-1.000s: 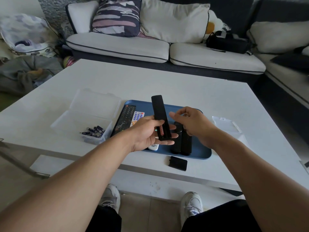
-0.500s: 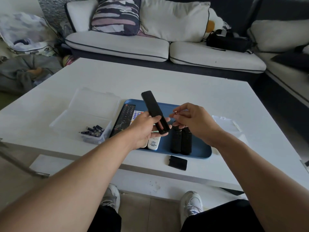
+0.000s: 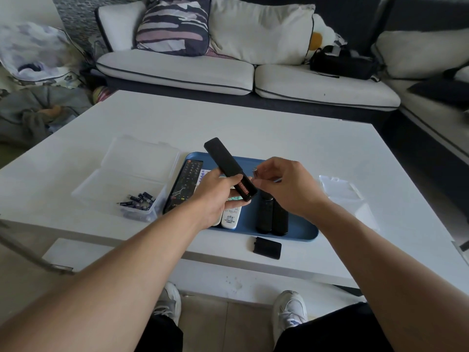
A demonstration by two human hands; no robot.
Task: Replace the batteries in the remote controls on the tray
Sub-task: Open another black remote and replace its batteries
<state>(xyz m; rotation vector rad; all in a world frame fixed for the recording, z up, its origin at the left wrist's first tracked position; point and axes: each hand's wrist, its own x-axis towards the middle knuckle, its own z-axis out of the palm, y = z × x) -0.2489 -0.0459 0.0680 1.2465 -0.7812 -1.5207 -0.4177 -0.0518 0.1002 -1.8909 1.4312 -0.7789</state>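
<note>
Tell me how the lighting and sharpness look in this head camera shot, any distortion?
Head view: soft, even daylight, no harsh glare on the white table; the black remote in the left hand is sharp; wide-angle bending curves the table edges and stretches both forearms.

Your left hand [image 3: 215, 191] grips the black remote [image 3: 228, 167] (open compartment showing) above the blue tray [image 3: 299, 232]; your right hand [image 3: 286, 186] pinches a battery [image 3: 255, 170].
</note>
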